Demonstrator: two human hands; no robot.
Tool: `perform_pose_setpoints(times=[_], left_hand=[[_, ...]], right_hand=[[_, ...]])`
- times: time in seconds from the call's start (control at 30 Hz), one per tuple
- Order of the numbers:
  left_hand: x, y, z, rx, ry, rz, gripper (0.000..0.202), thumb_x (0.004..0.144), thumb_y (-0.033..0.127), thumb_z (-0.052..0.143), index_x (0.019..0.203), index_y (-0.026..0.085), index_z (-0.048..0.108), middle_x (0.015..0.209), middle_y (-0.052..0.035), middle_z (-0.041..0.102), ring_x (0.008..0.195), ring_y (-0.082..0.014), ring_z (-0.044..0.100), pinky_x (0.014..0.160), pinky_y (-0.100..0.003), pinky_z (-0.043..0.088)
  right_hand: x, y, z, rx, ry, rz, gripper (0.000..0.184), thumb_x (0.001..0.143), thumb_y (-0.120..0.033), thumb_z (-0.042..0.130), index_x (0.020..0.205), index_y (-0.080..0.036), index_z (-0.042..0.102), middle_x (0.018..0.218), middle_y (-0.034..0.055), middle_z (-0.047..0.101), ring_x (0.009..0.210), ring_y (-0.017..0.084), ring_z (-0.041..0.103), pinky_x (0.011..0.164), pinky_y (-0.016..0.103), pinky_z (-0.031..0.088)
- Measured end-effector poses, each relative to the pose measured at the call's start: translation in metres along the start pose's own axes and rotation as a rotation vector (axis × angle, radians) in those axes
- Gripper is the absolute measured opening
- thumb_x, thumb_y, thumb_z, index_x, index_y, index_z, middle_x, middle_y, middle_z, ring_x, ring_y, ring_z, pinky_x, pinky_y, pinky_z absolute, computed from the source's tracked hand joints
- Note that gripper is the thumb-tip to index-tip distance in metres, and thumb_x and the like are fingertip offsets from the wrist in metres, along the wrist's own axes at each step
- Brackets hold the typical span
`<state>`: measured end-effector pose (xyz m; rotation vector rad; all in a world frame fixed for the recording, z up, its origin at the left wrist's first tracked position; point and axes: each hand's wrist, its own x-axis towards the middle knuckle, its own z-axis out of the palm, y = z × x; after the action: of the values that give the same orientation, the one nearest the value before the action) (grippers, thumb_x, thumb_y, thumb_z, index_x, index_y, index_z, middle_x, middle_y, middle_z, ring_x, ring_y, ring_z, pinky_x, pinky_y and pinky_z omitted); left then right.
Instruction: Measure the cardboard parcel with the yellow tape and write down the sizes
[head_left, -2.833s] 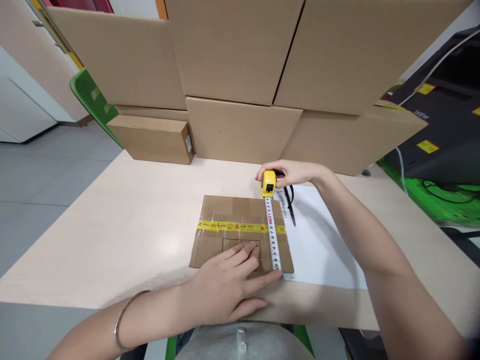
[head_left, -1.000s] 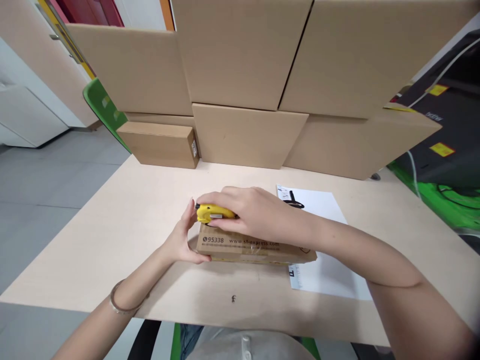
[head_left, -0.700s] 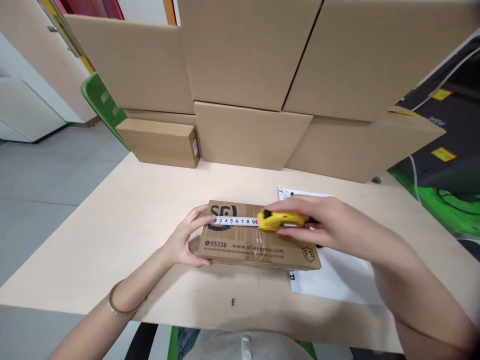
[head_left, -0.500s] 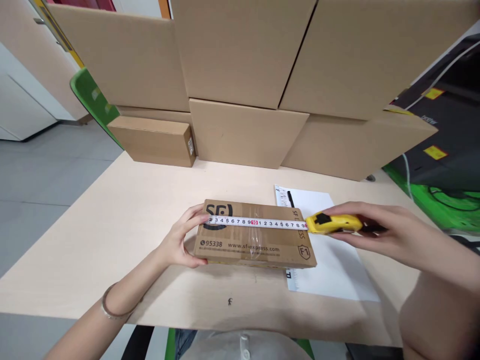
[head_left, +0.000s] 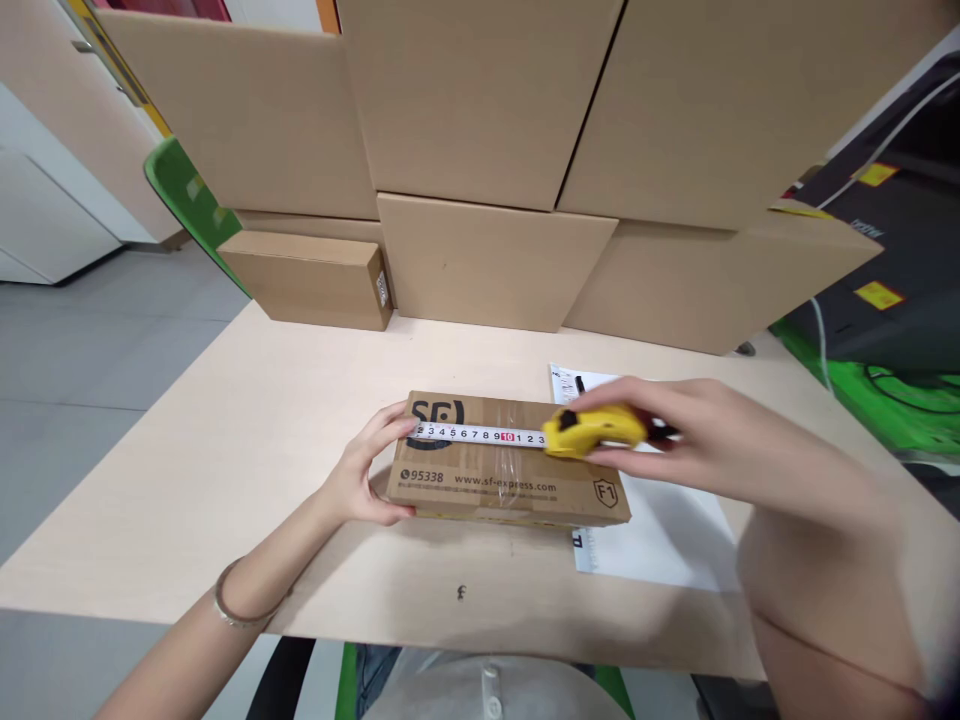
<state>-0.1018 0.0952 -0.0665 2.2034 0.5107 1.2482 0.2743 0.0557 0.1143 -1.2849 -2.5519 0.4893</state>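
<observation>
Stacked boxes: large plain brown cardboard cartons (head_left: 480,110) form a wall along the table's far edge; all are shut, contents not visible.
Table: pale wooden tabletop (head_left: 247,440) bearing everything below.
Small carton: a shut oblong brown box (head_left: 304,279) lies at the far left, against the wall of cartons.
Paper: a white printed sheet (head_left: 660,540) lies flat at right, its left edge tucked under the parcel.
Parcel: flat brown cardboard box printed "SF" and "95338" (head_left: 495,485), sealed with clear tape, lies centre-table with its long axis running left to right.
Right hand (head_left: 697,440): closed around the yellow tape measure case (head_left: 592,430), held over the parcel's right part; motion-blurred.
Left hand (head_left: 367,470): fingers curled on the parcel's left end, thumb below, pinning the tape's tip there.
Tape blade: white numbered strip (head_left: 480,435) stretched along the parcel's top, left to right, marks 2 to 13 showing.
Pen: a black pen (head_left: 579,384) lies on the paper, mostly hidden behind the right hand.
</observation>
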Motion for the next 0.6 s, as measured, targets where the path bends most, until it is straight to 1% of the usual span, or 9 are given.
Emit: perform_pose_setpoints(times=[0.07,0.13,0.2,0.23,0.33,0.4,0.47,0.53,0.6], left_hand=[[-0.005,-0.004,0.002,-0.042,0.024,-0.022,0.102,0.068,0.057,0.087,0.156,0.034,0.042,0.157,-0.0138,0.047,0.142,-0.0411,0.047,0.116,-0.058,0.04],[-0.012,-0.009,0.005,-0.125,0.053,-0.076,0.117,0.064,0.054,0.091,0.161,0.038,0.029,0.159,-0.013,0.047,0.143,-0.0399,0.047,0.118,-0.056,0.038],[-0.02,-0.012,0.008,-0.208,0.074,-0.181,0.131,0.06,0.053,0.093,0.164,0.038,0.015,0.161,-0.014,0.043,0.145,-0.0404,0.045,0.12,-0.056,0.037],[-0.022,-0.012,0.009,-0.233,0.083,-0.235,0.135,0.058,0.053,0.094,0.165,0.037,0.013,0.163,-0.0149,0.04,0.147,-0.0415,0.043,0.12,-0.056,0.036],[-0.019,-0.003,0.009,-0.236,0.126,-0.298,0.126,0.057,0.054,0.094,0.162,0.032,0.028,0.165,-0.0149,0.036,0.149,-0.0444,0.039,0.121,-0.055,0.035],[-0.008,0.009,0.009,-0.227,0.18,-0.3,0.108,0.062,0.056,0.091,0.156,0.03,0.042,0.162,-0.0136,0.043,0.147,-0.0436,0.042,0.121,-0.053,0.036],[0.007,0.022,0.009,-0.241,0.274,-0.4,0.09,0.072,0.062,0.083,0.149,0.027,0.052,0.158,-0.0126,0.048,0.146,-0.0415,0.043,0.122,-0.051,0.035],[0.02,0.03,0.011,-0.328,0.329,-0.619,0.077,0.081,0.064,0.072,0.145,0.025,0.055,0.153,-0.0117,0.054,0.143,-0.0392,0.047,0.119,-0.049,0.038],[0.029,0.032,0.015,-0.442,0.332,-0.839,0.064,0.089,0.062,0.064,0.139,0.023,0.058,0.144,-0.0116,0.062,0.136,-0.0365,0.054,0.113,-0.048,0.042]], right_hand=[[0.034,-0.021,0.014,0.003,0.005,-0.087,0.032,0.099,-0.042,0.062,0.13,-0.035,0.06,0.111,-0.0021,0.077,0.084,0.019,0.073,0.067,0.028,0.049],[0.066,-0.039,0.03,-0.029,-0.003,-0.225,0.033,0.102,-0.037,0.057,0.135,-0.034,0.058,0.12,0.0,0.075,0.092,0.02,0.072,0.071,0.029,0.047],[0.088,-0.052,0.044,-0.088,0.013,-0.341,0.033,0.105,-0.033,0.052,0.138,-0.034,0.057,0.118,0.0009,0.073,0.085,0.017,0.07,0.066,0.028,0.043],[0.095,-0.056,0.049,-0.123,0.028,-0.392,0.033,0.106,-0.031,0.05,0.138,-0.034,0.057,0.117,0.0009,0.073,0.081,0.016,0.069,0.064,0.027,0.041],[0.098,-0.059,0.047,-0.16,0.105,-0.463,0.032,0.106,-0.032,0.049,0.137,-0.037,0.057,0.114,-0.0002,0.072,0.079,0.015,0.068,0.062,0.026,0.039],[0.09,-0.054,0.037,-0.06,0.187,-0.386,0.035,0.104,-0.04,0.054,0.139,-0.036,0.055,0.116,-0.0007,0.073,0.083,0.017,0.069,0.067,0.027,0.043],[0.078,-0.044,0.029,0.12,0.255,-0.244,0.045,0.1,-0.048,0.061,0.141,-0.034,0.051,0.114,-0.0009,0.074,0.083,0.018,0.07,0.069,0.028,0.047],[0.067,-0.033,0.03,0.315,0.261,-0.113,0.047,0.096,-0.052,0.064,0.137,-0.032,0.052,0.107,-0.0005,0.074,0.08,0.018,0.07,0.065,0.028,0.049],[0.058,-0.024,0.042,0.454,0.207,-0.012,0.041,0.095,-0.053,0.064,0.128,-0.03,0.058,0.101,0.0003,0.074,0.078,0.018,0.069,0.06,0.028,0.049]])
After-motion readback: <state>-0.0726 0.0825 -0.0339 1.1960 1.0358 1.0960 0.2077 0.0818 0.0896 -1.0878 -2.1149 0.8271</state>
